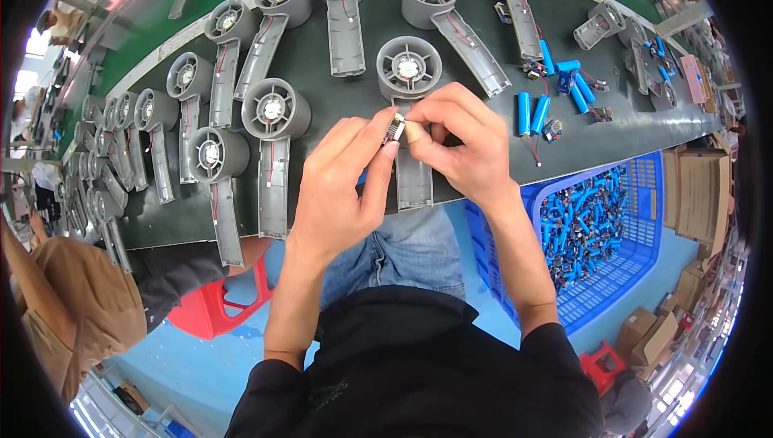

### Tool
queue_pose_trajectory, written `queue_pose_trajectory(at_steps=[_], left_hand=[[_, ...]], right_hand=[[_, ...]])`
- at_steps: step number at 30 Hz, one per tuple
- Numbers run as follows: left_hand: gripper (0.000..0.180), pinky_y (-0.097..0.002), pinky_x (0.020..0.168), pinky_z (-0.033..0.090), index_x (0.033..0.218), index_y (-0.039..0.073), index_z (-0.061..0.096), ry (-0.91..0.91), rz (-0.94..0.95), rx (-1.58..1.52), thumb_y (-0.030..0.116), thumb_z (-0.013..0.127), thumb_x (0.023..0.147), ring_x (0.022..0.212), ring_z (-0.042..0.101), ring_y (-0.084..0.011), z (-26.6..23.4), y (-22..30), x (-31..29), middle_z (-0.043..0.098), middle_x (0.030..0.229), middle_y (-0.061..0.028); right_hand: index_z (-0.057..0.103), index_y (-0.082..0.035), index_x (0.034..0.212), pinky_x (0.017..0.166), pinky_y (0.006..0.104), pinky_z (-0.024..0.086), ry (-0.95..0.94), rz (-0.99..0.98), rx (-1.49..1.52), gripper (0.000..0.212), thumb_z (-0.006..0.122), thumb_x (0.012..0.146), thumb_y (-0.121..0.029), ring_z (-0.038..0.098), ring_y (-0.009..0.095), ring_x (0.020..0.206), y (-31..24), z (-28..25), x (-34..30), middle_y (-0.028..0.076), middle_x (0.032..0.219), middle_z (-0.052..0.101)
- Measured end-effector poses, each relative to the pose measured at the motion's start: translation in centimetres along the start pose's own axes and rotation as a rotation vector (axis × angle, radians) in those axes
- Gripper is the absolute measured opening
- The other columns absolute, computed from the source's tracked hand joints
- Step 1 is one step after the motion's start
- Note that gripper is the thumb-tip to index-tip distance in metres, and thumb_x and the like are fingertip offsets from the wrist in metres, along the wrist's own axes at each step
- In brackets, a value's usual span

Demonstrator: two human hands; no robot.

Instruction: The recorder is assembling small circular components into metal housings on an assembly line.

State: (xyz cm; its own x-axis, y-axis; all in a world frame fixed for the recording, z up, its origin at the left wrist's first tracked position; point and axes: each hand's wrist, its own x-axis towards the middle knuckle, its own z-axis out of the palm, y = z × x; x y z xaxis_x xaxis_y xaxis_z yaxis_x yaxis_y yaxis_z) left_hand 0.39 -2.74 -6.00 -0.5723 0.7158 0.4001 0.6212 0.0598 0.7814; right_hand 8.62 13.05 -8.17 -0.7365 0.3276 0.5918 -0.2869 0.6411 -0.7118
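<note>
Over the near edge of the bench, my left hand [342, 176] pinches a small circuit board [394, 129] between thumb and fingertips. My right hand [467, 144] is closed at the board's right end, its thumb and forefinger pressed together there; a wrap covers one fingertip. What lies between the right fingertips is too small to make out. A bit of blue [361, 177] shows under my left hand, mostly hidden. Just beyond and below both hands lies a grey fan housing [409, 68] with its open handle half [415, 180] pointing toward me.
More grey fan housings [276, 108] with wired handles cover the bench's left and far side. Blue battery cells [525, 113] with small boards lie at right. A blue crate [592, 297] full of such cells stands below right. Another person sits at left by a red stool [211, 309].
</note>
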Motion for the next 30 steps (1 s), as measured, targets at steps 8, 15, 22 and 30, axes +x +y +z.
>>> queue_pose_trajectory(at_steps=[8, 15, 22, 30], left_hand=[[0.03, -0.0385, 0.066, 0.044, 0.114, -0.009, 0.061, -0.053, 0.066, 0.057, -0.007, 0.062, 0.084, 0.073, 0.052, -0.0301, -1.1, 0.1, 0.2, 0.054, 0.081, -0.0147], [0.03, -0.0382, 0.069, 0.045, 0.114, -0.008, 0.062, -0.097, 0.01, -0.024, -0.006, 0.061, 0.085, 0.076, 0.053, -0.0301, -1.2, 0.2, -0.3, 0.055, 0.084, -0.0149], [0.03, -0.0366, 0.071, 0.046, 0.116, -0.007, 0.062, -0.081, -0.025, -0.063, -0.005, 0.059, 0.087, 0.078, 0.055, -0.0299, -0.9, 0.0, -0.7, 0.058, 0.086, -0.0152], [0.03, -0.0293, 0.063, 0.046, 0.122, -0.001, 0.063, 0.022, -0.099, -0.14, -0.003, 0.055, 0.094, 0.07, 0.057, -0.0179, 0.3, -0.7, -0.9, 0.061, 0.09, -0.0117]], right_hand=[[0.068, -0.001, 0.088, 0.054, 0.0259, 0.049, -0.012, -0.147, -0.114, 0.019, 0.076, 0.072, 0.007, 0.06, 0.013, 0.063, 0.2, 0.2, 0.1, 0.006, 0.082, 0.065], [0.068, -0.002, 0.088, 0.055, 0.0272, 0.05, -0.028, -0.231, -0.141, 0.02, 0.077, 0.072, 0.006, 0.062, 0.017, 0.064, 0.3, 0.0, -0.1, 0.007, 0.081, 0.066], [0.068, -0.001, 0.089, 0.056, 0.0278, 0.051, -0.03, -0.223, -0.157, 0.02, 0.078, 0.073, 0.005, 0.062, 0.018, 0.065, 0.1, -0.1, -0.1, 0.007, 0.082, 0.066], [0.069, 0.0, 0.097, 0.047, 0.0247, 0.039, 0.062, 0.304, -0.217, 0.022, 0.08, 0.079, -0.007, 0.053, 0.011, 0.054, -3.2, -0.5, -1.6, 0.006, 0.075, 0.061]])
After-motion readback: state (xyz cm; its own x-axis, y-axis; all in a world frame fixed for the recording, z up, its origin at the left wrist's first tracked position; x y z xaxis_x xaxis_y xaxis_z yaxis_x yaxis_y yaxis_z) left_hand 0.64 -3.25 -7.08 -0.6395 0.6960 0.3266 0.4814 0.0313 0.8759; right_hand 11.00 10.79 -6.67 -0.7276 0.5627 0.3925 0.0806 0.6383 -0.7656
